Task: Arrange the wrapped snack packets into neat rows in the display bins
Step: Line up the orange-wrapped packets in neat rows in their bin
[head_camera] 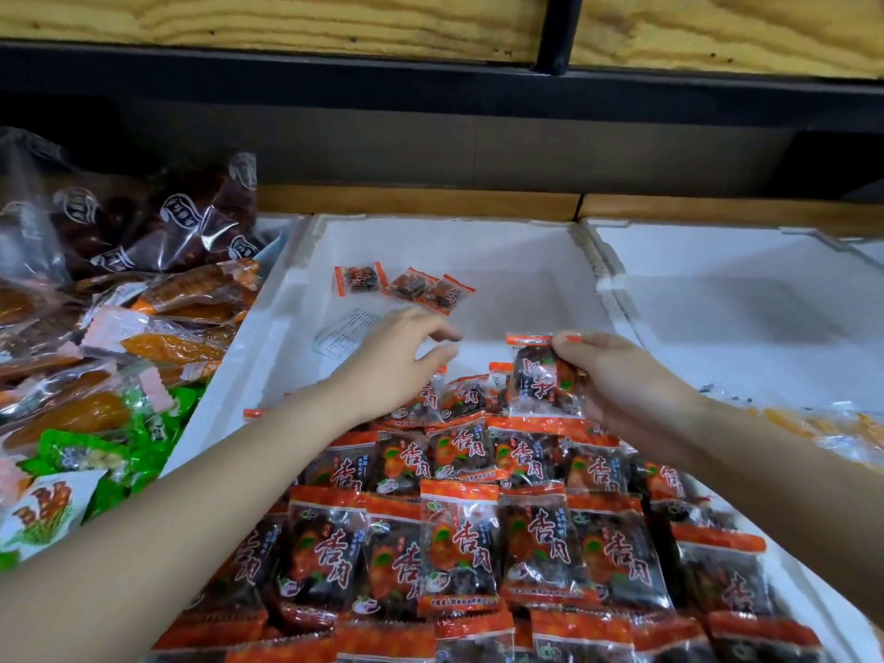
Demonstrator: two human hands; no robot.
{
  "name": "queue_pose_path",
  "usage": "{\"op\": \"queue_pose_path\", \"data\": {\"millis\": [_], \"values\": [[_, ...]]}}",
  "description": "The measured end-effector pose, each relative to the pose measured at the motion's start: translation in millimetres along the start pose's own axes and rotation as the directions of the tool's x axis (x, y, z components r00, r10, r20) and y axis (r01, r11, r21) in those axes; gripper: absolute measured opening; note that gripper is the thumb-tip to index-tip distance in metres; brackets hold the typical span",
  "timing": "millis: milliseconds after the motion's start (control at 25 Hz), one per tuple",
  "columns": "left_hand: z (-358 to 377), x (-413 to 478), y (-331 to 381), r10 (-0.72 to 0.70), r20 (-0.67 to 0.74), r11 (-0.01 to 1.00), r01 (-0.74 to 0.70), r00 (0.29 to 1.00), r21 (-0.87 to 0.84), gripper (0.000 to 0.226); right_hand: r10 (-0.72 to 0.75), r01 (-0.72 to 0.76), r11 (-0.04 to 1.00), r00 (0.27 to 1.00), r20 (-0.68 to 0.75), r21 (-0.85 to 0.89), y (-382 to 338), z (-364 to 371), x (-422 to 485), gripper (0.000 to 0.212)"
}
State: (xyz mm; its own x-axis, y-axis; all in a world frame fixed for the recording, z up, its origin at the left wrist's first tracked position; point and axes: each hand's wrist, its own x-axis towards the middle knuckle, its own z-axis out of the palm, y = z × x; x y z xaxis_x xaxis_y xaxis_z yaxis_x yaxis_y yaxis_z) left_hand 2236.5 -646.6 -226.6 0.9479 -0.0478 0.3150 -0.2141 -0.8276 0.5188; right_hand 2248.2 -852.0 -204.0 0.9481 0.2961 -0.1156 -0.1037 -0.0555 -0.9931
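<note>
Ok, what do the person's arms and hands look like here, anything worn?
Nothing worn shows. The left hand and right hand are bare: no gloves, rings, watch or bracelet. Both forearms are bare up to the frame edge, with no sleeve in view.

only one view, from a camera on the person's head; it faces forward and down into the white foam bin (478,241), very near, so the print on a front snack packet (459,543) is readable; the wooden shelf (287,16) lies along the top edge
</note>
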Motion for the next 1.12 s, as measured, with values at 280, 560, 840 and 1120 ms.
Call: {"op": "queue_pose_path", "data": {"millis": [280,560,840,1120], "values": [[21,-22,76,-0.117,0.139,0.775,0.178,0.983,-0.607,0.017,-0.146,0.148,0.977,0.989,0.026,-0.152,-14,-33,-30,0.014],[33,4,111,0.004,-0.025,0.757,-0.019,1.000,-0.654,0.026,-0.259,0.229,0.606,0.962,0.083,-0.761,-12,-62,-48,0.035],[56,12,105,0.207,-0.064,0.959,-0.215,0.976,-0.183,0.023,-0.379,0.213,0.632,0.923,-0.058,-0.745,-14,-95,-4,0.011],[73,-7,77,0.270,0.373,0.880,-0.384,0.888,0.279,0.051,-0.226,0.063,0.785,0.956,-0.190,-0.616,20,-100,46,0.023]]}}
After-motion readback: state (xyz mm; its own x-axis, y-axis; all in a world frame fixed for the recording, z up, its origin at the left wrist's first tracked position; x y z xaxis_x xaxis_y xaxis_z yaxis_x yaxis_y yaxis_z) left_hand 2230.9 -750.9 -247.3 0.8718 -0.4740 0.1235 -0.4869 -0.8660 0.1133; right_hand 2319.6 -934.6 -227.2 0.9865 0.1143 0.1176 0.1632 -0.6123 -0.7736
